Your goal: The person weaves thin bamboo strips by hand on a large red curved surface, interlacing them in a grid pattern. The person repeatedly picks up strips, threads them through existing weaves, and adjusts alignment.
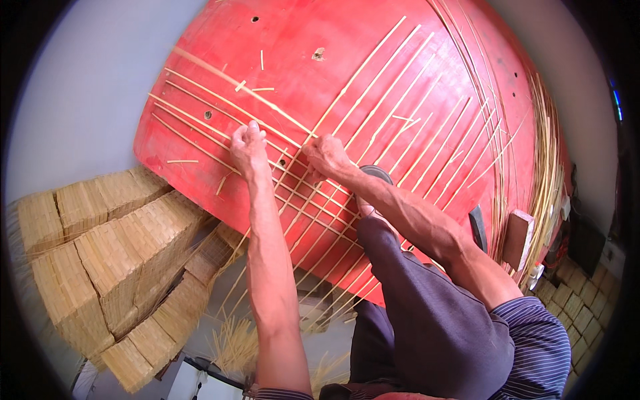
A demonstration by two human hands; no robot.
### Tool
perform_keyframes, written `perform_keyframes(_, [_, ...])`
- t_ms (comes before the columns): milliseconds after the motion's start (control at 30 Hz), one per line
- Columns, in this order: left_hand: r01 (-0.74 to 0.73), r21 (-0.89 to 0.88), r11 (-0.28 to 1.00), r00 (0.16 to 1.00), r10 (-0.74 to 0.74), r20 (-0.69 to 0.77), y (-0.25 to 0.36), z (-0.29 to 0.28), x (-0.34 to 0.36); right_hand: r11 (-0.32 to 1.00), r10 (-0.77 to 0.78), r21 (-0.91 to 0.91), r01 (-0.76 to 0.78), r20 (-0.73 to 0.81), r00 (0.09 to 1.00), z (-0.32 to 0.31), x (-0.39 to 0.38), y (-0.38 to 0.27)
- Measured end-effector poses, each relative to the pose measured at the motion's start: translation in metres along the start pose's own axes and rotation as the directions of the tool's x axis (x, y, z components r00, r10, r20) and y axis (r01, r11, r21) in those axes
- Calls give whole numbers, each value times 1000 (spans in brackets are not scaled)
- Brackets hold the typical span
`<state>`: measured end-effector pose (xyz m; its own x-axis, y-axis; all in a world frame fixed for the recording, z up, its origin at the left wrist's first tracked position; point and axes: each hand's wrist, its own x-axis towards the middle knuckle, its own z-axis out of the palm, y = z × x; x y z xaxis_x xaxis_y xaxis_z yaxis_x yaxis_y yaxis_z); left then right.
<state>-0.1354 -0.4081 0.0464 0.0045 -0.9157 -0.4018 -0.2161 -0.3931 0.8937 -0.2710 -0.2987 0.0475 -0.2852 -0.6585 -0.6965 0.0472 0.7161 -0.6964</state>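
Thin pale bamboo strips lie on a red board, crossing into an open lattice near its lower edge. My left hand is closed over the strips at the lattice's left side, thumb on top; what lies inside the fingers is hidden. Just right of it, my right hand is closed with its fingertips down at a crossing, pinching a strip. A long crosswise strip, blurred at its far end, runs to the right hand. My shoe rests on the board beneath my right forearm.
Blocks of stacked pale woven pieces stand at the left below the board. A bundle of long strips hangs over its right edge, near a wooden block and a dark tool. Offcuts lie below.
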Motion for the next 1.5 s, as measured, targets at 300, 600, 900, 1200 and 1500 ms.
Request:
perform_keyframes(300, [198,-113,974,949,-161,271,-18,7,14,999,8,-41,-11,-55,998,13,2,5])
perform_keyframes(600, [-196,157,968,964,160,213,-46,12,-22,995,36,-93,-45,-98,995,23,12,10])
perform_keyframes(900, [-464,328,822,886,434,165,-15,19,-64,982,-48,-189,18,-156,986,26,5,7])
perform_keyframes(1200, [-483,403,778,875,450,181,-16,30,-75,919,-250,-365,149,-248,936,27,28,42])
perform_keyframes(1500, [-344,375,861,938,328,108,-15,22,-62,940,-212,-313,135,-227,951,28,8,23])
